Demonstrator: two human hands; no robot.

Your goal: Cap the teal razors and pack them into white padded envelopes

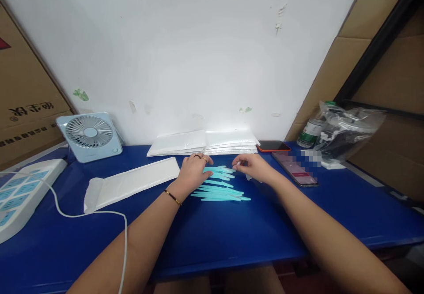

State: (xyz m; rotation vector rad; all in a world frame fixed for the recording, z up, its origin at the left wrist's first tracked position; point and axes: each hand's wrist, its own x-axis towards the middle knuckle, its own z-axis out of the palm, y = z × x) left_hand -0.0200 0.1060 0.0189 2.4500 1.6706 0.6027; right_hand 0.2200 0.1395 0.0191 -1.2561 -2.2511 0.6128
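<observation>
Several thin turquoise sticks [221,190] lie fanned out on the blue table [232,236] in the middle of the view. My left hand [192,172] rests palm down on their left ends, fingers stretched over them, with rings and a bracelet on. My right hand [252,167] is just right of the pile, fingers curled in a pinch on a small pale thing I cannot make out, close to the tips of the upper sticks.
A white padded envelope [130,183] lies left of my hands; a stack of them [202,143] sits at the wall. A small fan [90,136], a power strip [20,192] with a cable, two phones [294,168], a bottle and a plastic bag [344,133] stand around.
</observation>
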